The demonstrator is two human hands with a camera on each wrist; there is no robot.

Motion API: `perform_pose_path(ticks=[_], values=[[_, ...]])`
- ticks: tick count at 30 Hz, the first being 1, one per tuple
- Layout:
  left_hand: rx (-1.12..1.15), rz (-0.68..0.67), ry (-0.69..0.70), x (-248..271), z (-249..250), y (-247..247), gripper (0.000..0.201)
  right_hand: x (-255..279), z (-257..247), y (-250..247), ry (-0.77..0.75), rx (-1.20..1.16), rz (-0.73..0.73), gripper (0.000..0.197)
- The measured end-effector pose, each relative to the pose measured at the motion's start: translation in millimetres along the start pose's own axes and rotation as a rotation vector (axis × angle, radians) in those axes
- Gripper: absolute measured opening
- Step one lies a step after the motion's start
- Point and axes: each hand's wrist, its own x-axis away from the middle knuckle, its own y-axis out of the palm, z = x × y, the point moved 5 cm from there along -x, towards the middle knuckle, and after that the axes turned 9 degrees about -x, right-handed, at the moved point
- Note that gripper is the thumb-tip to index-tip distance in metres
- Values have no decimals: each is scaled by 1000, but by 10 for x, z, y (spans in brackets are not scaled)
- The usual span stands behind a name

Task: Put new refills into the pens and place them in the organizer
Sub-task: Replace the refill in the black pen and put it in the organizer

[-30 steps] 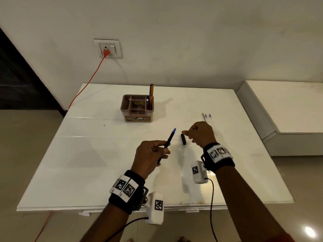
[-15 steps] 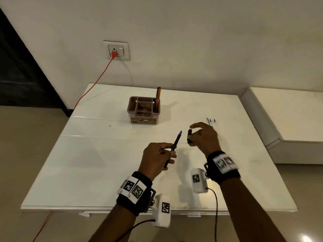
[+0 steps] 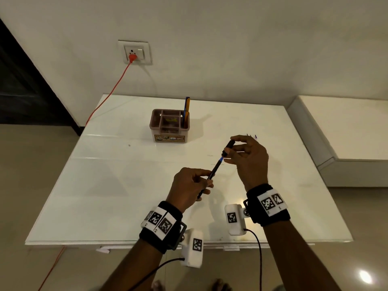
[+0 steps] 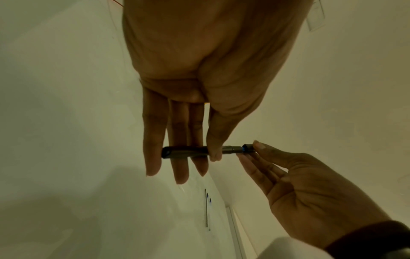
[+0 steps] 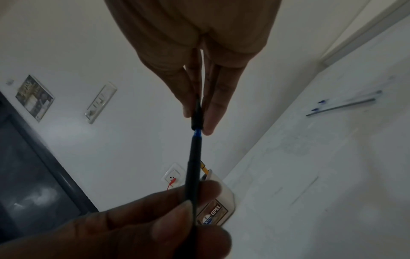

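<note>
One pen [image 3: 210,177] pinched in left hand [image 3: 190,191], cap [image 3: 227,148] pinched in right hand [image 3: 249,158], right of organizer [image 3: 170,126]; capping under way, seating push next.

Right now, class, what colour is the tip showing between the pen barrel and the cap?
Blue tip, clearest in the right wrist view.
</note>
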Motion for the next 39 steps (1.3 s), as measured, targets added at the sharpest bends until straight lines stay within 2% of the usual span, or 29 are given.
perform_pose_path(ticks=[10,21,24,31,36,39], values=[[22,27,22,-22,12,27,24,27,147,123,27,118,-101,18],[-3,151,5,-24,-116,20,26,100,289,204,17,98,-114,17],[19,149,30,-26,-63,-29,26,107,233,227,22,79,-112,22],[68,194,75,-37,17,-82,25,160,204,295,-63,154,-82,47],[67,247,100,-49,16,-149,24,144,256,326,-48,209,-62,25],[48,304,130,-60,21,-205,24,115,209,366,-43,207,-44,20]])
